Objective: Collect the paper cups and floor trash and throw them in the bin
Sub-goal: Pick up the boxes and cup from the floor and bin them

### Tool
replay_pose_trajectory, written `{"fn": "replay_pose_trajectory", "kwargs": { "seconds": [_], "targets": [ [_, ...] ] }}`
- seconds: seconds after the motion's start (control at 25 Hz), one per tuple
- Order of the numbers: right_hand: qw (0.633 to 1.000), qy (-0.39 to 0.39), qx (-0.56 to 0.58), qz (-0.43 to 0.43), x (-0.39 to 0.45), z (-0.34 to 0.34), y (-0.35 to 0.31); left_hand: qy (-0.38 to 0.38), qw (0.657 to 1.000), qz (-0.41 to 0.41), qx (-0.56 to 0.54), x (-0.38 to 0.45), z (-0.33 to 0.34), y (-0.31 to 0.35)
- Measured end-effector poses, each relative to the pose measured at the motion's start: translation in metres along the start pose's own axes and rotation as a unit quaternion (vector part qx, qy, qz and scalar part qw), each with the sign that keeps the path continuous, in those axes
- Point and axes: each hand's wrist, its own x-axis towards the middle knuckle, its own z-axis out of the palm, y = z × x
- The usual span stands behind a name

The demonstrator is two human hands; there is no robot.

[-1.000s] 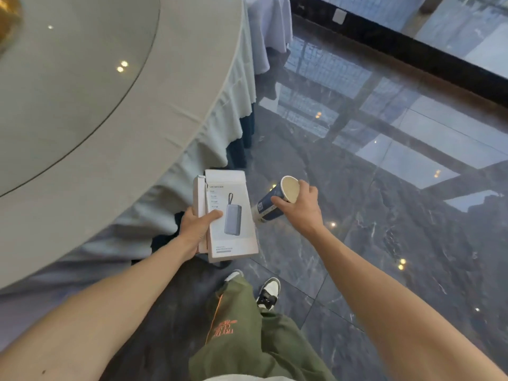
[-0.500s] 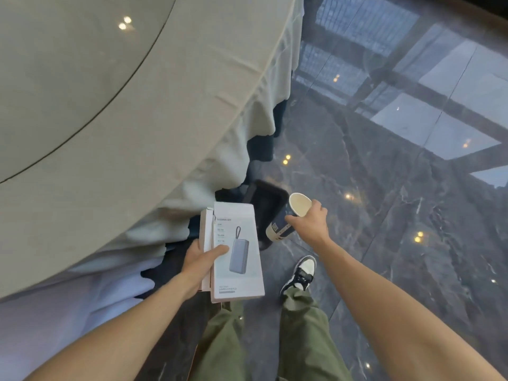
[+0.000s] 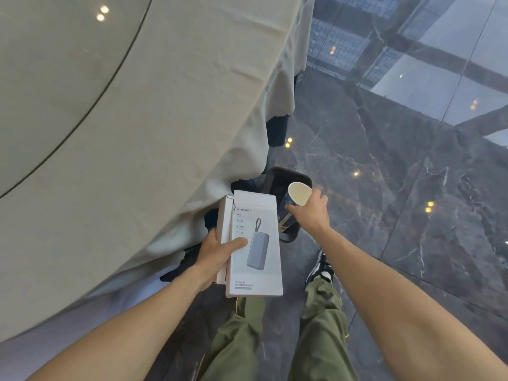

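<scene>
Left side: a round table draped in a pale tablecloth (image 3: 170, 111) fills the upper left, its skirt hanging to the floor.

Left hand (image 3: 220, 253): closed on a white box (image 3: 255, 243), which is printed with a picture of a power bank. The thumb lies across the printed face; the other fingers are behind the box and hidden. A second thin white piece sits flush against the box's left edge, in the same grip; whether it is a sleeve or a separate box cannot be told. The forearm reaches forward from the lower left, bare.

Centre: a dark bin (image 3: 286, 180) stands on the floor just beside the table skirt. Its near part is covered by the box and the cup; only the far rim and part of the interior show, and the contents cannot be made out.

Right hand (image 3: 310, 213): gripping a blue paper cup (image 3: 298, 195) by the side, with thumb and fingers wrapped round its wall. The cup is tilted, its open mouth facing the camera, and is held over the bin's opening. Its lower part is blocked by the box and hand. The forearm extends from the lower right, wrist bent downward.

Below: green trousers (image 3: 316, 334) and one shoe (image 3: 321, 268) on the dark marble floor (image 3: 398, 188).
</scene>
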Motion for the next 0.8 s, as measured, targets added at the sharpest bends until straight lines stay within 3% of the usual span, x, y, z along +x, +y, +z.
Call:
{"fn": "replay_pose_trajectory", "kwargs": {
  "seconds": [0.36, 0.8],
  "targets": [
    [1.000, 0.006, -0.014, -0.017, -0.004, 0.014, -0.002, 0.003, 1.000, 0.002, 0.008, 0.016, -0.003, -0.010],
    [0.999, 0.034, -0.028, -0.024, 0.011, 0.002, 0.051, 0.066, 0.997, 0.006, 0.043, 0.072, 0.054, -0.002]
  ]
}}
